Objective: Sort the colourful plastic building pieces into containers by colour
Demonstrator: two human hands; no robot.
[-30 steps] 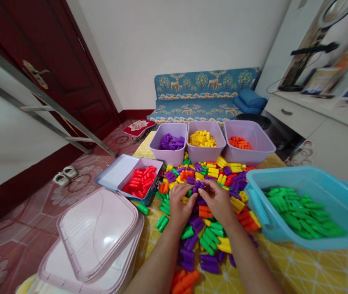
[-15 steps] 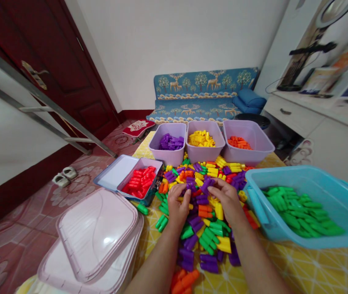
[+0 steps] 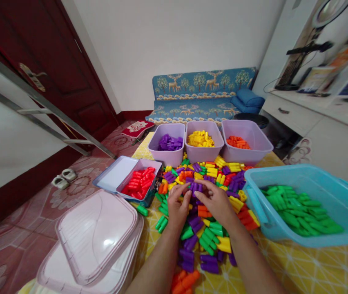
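Purple plastic building blocks (image 3: 196, 188) are brought together between my two hands, above a mixed pile of bullet-shaped blocks. My left hand (image 3: 178, 203) pinches them from the left, thumb and fingers curled. From the right, my right hand (image 3: 214, 201) grips them with thumb and fingertips. Whether the purple pieces are joined cannot be made out. Below and around the hands lie green blocks (image 3: 209, 240), yellow blocks (image 3: 224, 244), orange blocks (image 3: 204, 211) and other purple blocks (image 3: 209, 263).
Lilac bins hold purple (image 3: 166, 156), yellow (image 3: 204, 153) and orange (image 3: 246, 154) blocks at the back. Red blocks fill a case (image 3: 145, 201) at left; a turquoise tub (image 3: 290, 241) with green blocks stands right. Stacked lids (image 3: 97, 232) lie front left on the yellow tablecloth (image 3: 311, 269).
My right hand has moved left, bringing its purple block against the purple one in my left hand. The left hand has stayed nearly in place.
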